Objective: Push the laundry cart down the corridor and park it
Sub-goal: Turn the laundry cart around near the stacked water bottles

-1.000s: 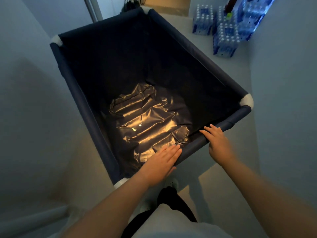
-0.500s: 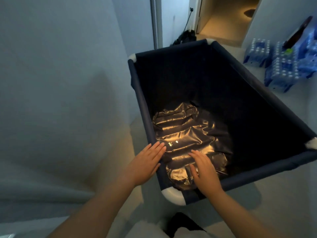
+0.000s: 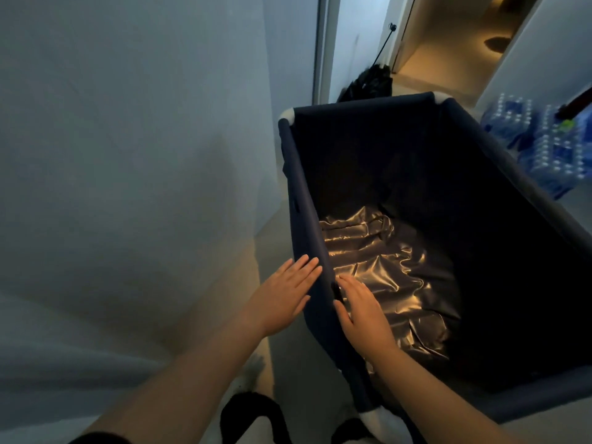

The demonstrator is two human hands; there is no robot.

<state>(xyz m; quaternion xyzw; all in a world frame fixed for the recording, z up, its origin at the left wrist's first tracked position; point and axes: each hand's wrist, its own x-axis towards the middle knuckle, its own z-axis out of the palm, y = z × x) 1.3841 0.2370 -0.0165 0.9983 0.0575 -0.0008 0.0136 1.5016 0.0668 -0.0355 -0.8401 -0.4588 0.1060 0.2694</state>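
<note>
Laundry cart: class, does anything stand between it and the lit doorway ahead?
Yes. A black bag sits on the floor just past the laundry cart's far left corner, before the doorway; water bottle packs line the right.

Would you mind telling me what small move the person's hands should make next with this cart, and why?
Probably close both hands on the rim and steer right. The left hand lies flat outside the cart's left rail, the right hand flat inside it, neither gripping. The wall runs close along that rail, while the lit doorway lies ahead to the right.
</note>
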